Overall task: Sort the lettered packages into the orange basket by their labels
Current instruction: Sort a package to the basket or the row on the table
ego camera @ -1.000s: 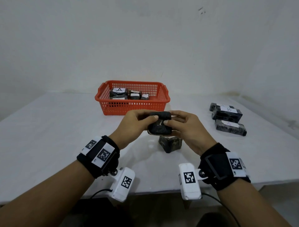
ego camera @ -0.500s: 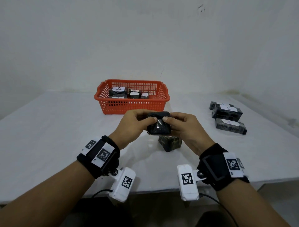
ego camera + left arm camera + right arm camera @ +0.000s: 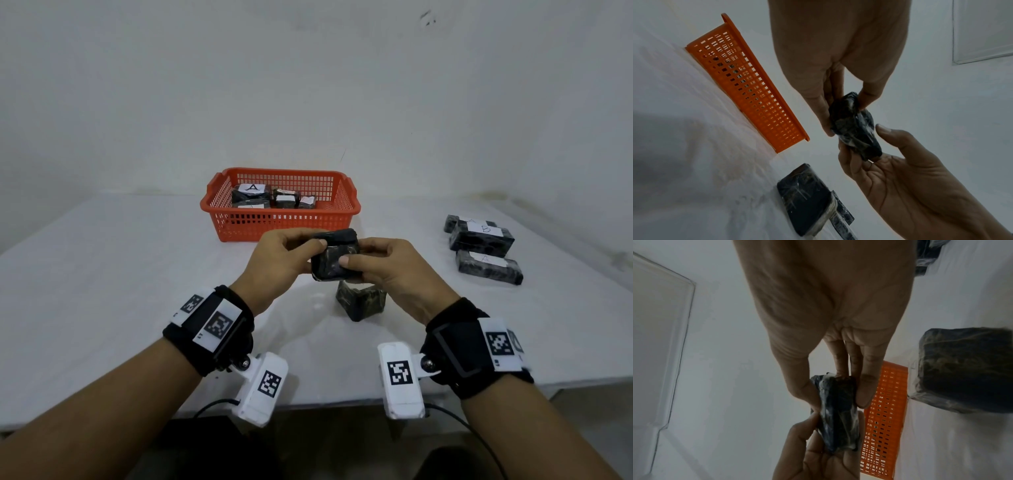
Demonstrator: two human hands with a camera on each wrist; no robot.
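We hold a dark wrapped package (image 3: 334, 257) above the desk (image 3: 102, 274), left hand (image 3: 277, 260) and right hand (image 3: 387, 270) both in a pinching grip, near the orange basket (image 3: 281, 222).

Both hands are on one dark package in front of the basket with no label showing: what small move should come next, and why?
Probably turn the dark plastic-wrapped package, pinched between left hand and right hand, until its label faces up; no letter shows, so the orange mesh basket can wait.
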